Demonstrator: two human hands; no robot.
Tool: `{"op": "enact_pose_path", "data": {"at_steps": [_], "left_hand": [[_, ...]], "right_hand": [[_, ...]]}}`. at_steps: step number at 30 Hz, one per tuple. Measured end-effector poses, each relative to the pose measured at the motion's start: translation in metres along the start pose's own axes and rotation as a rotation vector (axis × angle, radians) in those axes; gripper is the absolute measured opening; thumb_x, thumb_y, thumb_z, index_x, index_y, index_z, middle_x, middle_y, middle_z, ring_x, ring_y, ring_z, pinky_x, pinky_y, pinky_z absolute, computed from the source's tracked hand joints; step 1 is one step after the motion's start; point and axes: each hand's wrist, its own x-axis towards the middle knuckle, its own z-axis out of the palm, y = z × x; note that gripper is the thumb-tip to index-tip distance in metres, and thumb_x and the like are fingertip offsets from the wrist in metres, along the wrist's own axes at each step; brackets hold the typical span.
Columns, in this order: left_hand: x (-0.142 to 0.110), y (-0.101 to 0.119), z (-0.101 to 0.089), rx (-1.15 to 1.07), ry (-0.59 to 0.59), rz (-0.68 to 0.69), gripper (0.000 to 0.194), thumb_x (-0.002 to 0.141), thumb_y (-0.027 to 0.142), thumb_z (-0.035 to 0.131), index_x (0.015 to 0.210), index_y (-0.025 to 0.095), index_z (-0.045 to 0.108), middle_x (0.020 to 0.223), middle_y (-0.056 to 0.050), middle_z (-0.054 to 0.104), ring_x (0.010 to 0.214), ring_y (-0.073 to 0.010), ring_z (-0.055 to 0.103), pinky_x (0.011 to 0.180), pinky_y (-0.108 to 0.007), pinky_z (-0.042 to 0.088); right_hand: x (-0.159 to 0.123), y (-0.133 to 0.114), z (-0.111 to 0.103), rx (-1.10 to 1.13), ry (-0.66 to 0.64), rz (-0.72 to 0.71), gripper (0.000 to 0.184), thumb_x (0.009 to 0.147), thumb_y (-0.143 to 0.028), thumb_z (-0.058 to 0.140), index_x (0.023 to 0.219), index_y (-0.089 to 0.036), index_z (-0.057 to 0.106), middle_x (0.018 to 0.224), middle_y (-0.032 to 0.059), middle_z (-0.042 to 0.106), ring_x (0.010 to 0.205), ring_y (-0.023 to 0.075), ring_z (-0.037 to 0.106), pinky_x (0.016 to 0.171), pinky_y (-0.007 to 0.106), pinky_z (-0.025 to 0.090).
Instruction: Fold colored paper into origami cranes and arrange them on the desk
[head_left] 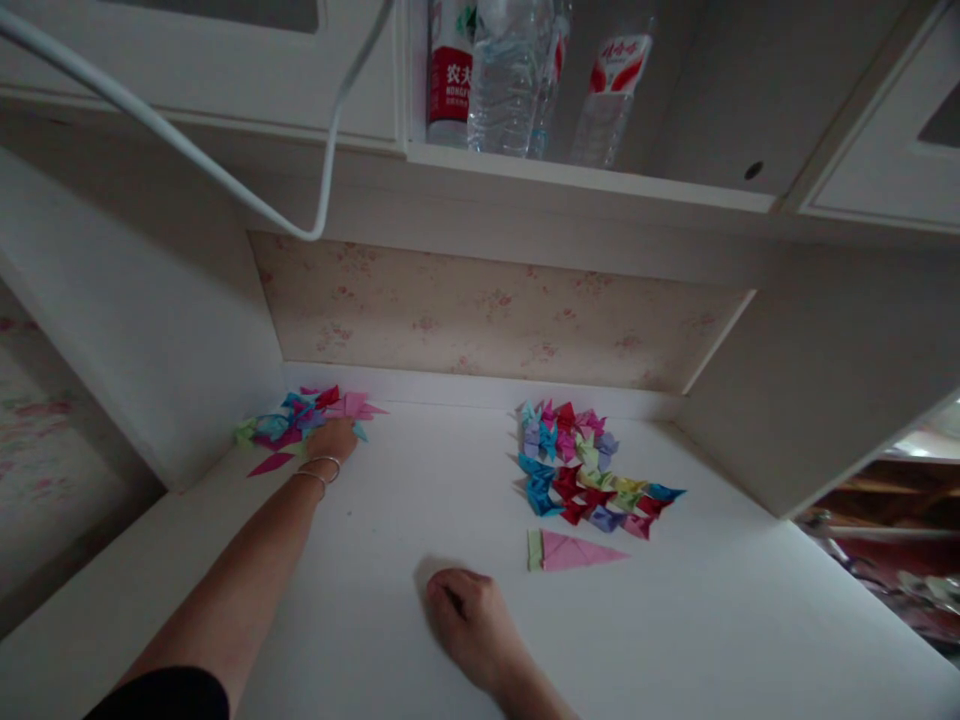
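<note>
Right fingers (480,590) curled together; left hand (332,440) outstretched at folded papers (276,427), grip unclear.

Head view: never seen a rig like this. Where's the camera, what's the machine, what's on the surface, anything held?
There's no machine here: a person works bare-handed, and this single picture comes from a camera on their head, facing forward and down. The left hand is at a pile of colourful folded paper on the white surface; its fingers are hidden, so I can't tell whether it grips any. The right hand is loosely curled, with nothing visible in it. Beyond it lie clustered paper pieces and, nearer, a pink pointed piece. Bottles stand in the cabinet above.
</note>
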Motion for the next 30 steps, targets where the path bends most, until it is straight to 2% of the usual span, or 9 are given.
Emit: {"op": "enact_pose_path", "data": {"at_steps": [7, 11, 14, 16, 19, 22, 24, 27, 30], "left_hand": [[-0.013, -0.002, 0.0, -0.1, 0.096, -0.066, 0.048, 0.079, 0.008, 0.045, 0.127, 0.009, 0.05, 0.107, -0.021, 0.066, 0.097, -0.0318, 0.063, 0.083, -0.041, 0.046], [-0.027, 0.002, -0.011, -0.247, 0.164, -0.088, 0.042, 0.078, 0.005, 0.045, 0.119, 0.002, 0.052, 0.104, -0.021, 0.066, 0.097, -0.0335, 0.061, 0.081, -0.04, 0.044], [-0.042, 0.01, -0.018, -0.398, 0.204, -0.117, 0.035, 0.077, 0.009, 0.048, 0.11, 0.005, 0.058, 0.1, -0.017, 0.067, 0.094, -0.0313, 0.062, 0.077, -0.036, 0.045], [-0.058, 0.019, -0.017, -0.519, 0.187, -0.13, 0.029, 0.078, 0.014, 0.048, 0.103, 0.009, 0.062, 0.09, -0.013, 0.068, 0.08, -0.0261, 0.064, 0.067, -0.032, 0.046], [-0.095, 0.034, -0.009, -0.717, 0.107, -0.115, 0.028, 0.08, 0.024, 0.048, 0.102, 0.014, 0.063, 0.078, -0.005, 0.067, 0.054, -0.0151, 0.058, 0.049, -0.025, 0.041], [-0.142, 0.05, 0.002, -0.924, 0.027, -0.101, 0.033, 0.079, 0.036, 0.052, 0.104, 0.016, 0.061, 0.081, -0.002, 0.063, 0.044, -0.0075, 0.047, 0.041, -0.02, 0.032], [-0.172, 0.061, 0.008, -1.297, -0.109, -0.151, 0.035, 0.072, 0.037, 0.063, 0.1, 0.017, 0.062, 0.076, 0.002, 0.058, 0.043, -0.0042, 0.04, 0.04, -0.018, 0.026], [-0.203, 0.079, 0.012, -1.561, -0.28, -0.206, 0.034, 0.067, 0.035, 0.072, 0.095, 0.017, 0.064, 0.063, 0.007, 0.046, 0.044, -0.0022, 0.035, 0.041, -0.016, 0.022], [-0.219, 0.094, 0.014, -1.694, -0.519, -0.142, 0.033, 0.067, 0.03, 0.075, 0.096, 0.018, 0.066, 0.064, 0.007, 0.044, 0.045, -0.0009, 0.03, 0.042, -0.016, 0.019]], "right_hand": [[0.0, 0.001, 0.0, 0.018, 0.014, -0.002, 0.025, 0.089, -0.018, 0.043, 0.074, -0.019, 0.064, 0.07, -0.0002, 0.063, 0.064, 0.0112, 0.057, 0.061, 0.02, 0.037], [-0.001, 0.0, -0.001, 0.027, 0.016, 0.005, 0.025, 0.088, -0.019, 0.044, 0.074, -0.019, 0.065, 0.071, 0.0004, 0.064, 0.065, 0.0119, 0.057, 0.062, 0.021, 0.037], [-0.001, -0.001, -0.003, 0.059, 0.025, 0.026, 0.025, 0.089, -0.021, 0.045, 0.074, -0.018, 0.065, 0.07, 0.0003, 0.063, 0.065, 0.0119, 0.056, 0.06, 0.021, 0.036], [-0.002, 0.0, -0.002, 0.099, 0.033, 0.05, 0.026, 0.088, -0.023, 0.046, 0.072, -0.018, 0.065, 0.067, -0.0002, 0.061, 0.062, 0.0117, 0.054, 0.058, 0.022, 0.035], [-0.001, 0.004, 0.003, 0.239, 0.043, 0.127, 0.026, 0.087, -0.03, 0.05, 0.072, -0.018, 0.066, 0.062, -0.0006, 0.057, 0.057, 0.0111, 0.05, 0.053, 0.021, 0.033], [0.007, 0.009, 0.009, 0.551, 0.076, 0.3, 0.03, 0.084, -0.044, 0.056, 0.077, -0.017, 0.066, 0.058, -0.0019, 0.052, 0.045, 0.0085, 0.041, 0.042, 0.021, 0.028], [0.017, 0.01, 0.009, 0.789, 0.161, 0.388, 0.033, 0.08, -0.049, 0.06, 0.083, -0.017, 0.065, 0.063, -0.0012, 0.055, 0.043, 0.0079, 0.041, 0.039, 0.02, 0.027], [0.035, 0.008, 0.004, 1.067, 0.278, 0.402, 0.035, 0.076, -0.049, 0.067, 0.095, -0.02, 0.065, 0.087, 0.0044, 0.064, 0.064, 0.0127, 0.056, 0.049, 0.021, 0.041], [0.049, 0.006, -0.002, 1.281, 0.243, 0.364, 0.04, 0.078, -0.05, 0.065, 0.107, -0.022, 0.064, 0.105, 0.0083, 0.065, 0.09, 0.0184, 0.059, 0.071, 0.028, 0.047]]}}
